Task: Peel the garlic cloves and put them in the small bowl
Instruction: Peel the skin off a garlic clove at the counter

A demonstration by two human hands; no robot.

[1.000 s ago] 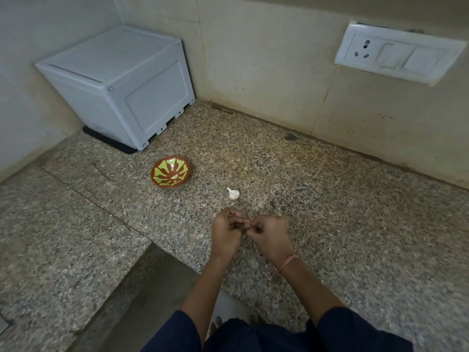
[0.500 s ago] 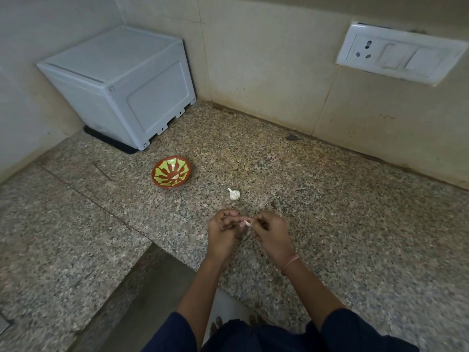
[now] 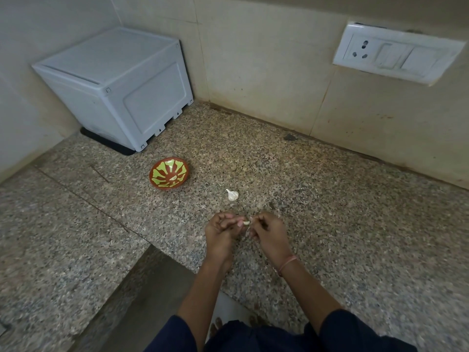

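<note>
Garlic clove [image 3: 245, 222] is pinched between both hands, the left hand [image 3: 219, 233] curling its grip round it and the right hand [image 3: 269, 232] nipping at its end, low over the counter [image 3: 330, 224]. Just beyond the knuckles a garlic bulb [image 3: 232, 195] lies on the granite. Farther back and left stands the small bowl [image 3: 169, 173], near a white box [image 3: 119, 85].

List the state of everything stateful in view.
garlic clove: pinched between both hands
left hand: grips the clove
right hand: pinches the clove's end
garlic bulb: lying on the countertop, untouched
small bowl: upright, contents unclear
white box: closed
wall socket: nothing plugged in
</note>
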